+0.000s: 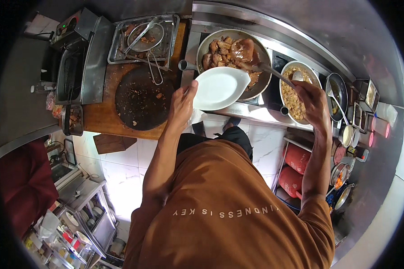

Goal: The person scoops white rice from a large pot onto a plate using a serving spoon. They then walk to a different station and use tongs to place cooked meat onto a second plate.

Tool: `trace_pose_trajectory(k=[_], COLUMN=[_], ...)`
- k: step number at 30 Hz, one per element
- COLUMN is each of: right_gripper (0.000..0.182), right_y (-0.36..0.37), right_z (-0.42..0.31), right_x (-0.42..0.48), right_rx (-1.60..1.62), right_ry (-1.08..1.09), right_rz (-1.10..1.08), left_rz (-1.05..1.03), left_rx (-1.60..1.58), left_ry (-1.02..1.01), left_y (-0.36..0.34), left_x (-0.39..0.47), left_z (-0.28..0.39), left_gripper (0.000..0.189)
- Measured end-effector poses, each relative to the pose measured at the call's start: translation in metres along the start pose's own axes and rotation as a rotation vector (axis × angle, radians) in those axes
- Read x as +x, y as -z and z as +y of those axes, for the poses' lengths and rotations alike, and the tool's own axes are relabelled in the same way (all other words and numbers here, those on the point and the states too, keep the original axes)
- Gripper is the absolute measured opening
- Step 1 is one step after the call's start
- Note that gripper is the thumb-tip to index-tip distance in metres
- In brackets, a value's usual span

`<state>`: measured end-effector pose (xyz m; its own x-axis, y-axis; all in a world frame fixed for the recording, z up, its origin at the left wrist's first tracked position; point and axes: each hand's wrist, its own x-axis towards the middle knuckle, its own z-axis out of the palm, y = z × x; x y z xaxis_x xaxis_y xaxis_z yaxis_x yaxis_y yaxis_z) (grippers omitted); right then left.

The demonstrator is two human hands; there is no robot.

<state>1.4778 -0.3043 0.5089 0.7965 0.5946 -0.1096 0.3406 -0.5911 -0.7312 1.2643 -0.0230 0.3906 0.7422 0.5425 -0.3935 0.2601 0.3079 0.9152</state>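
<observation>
My left hand (pixel 181 104) grips the near left edge of a white oval dish (pixel 219 88), which has a pointed end and nothing on it. The dish overlaps the front of a large round pan (pixel 202 43) holding browned meat pieces (pixel 219 50) in dark sauce. In my right hand (pixel 311 101) is the handle of a metal serving spoon (pixel 276 72). Its head reaches into the pan, close to a large glossy piece of meat (pixel 243 49); the dish and sauce make its tip hard to see. Beneath my right hand lies a second pan (pixel 291 97) of chopped food in pale sauce.
A dark round chopping board (pixel 141 107) with crumbs lies left on a wooden counter (pixel 99 117). Behind it stands a metal tray (pixel 172 40) with a strainer (pixel 144 37) and tongs. A deep fryer (pixel 94 67) is farther left; a small black pan (pixel 336 104) sits right.
</observation>
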Motion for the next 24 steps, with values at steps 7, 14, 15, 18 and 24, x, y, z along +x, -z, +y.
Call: trace_pose_trajectory(k=[7, 14, 15, 18, 24], right_gripper=[0.022, 0.028, 0.029, 0.029, 0.022], right_y=[-0.001, -0.01, -0.009, -0.009, -0.004], right_z=[-0.045, -0.071, -0.076, -0.08, -0.046], right_x=[-0.026, -0.036, -0.037, -0.037, -0.018], right_rx=[-0.131, -0.428, -0.475, -0.508, -0.297], right_ry=[0.064, 0.29, 0.279, 0.265, 0.223], right_rz=[-0.087, -0.039, -0.017, 0.009, 0.167], left_rz=[-0.041, 0.039, 0.001, 0.02, 0.01], left_rx=[-0.069, -0.084, -0.078, -0.091, -0.227], left_ry=[-0.001, 0.088, 0.066, 0.011, 0.066], left_y=[-0.018, -0.011, -0.01, -0.008, -0.004], left_x=[0.013, 0.025, 0.022, 0.022, 0.01], left_z=[0.003, -0.036, -0.032, -0.037, -0.016], left_gripper=[0.079, 0.073, 0.077, 0.079, 0.072])
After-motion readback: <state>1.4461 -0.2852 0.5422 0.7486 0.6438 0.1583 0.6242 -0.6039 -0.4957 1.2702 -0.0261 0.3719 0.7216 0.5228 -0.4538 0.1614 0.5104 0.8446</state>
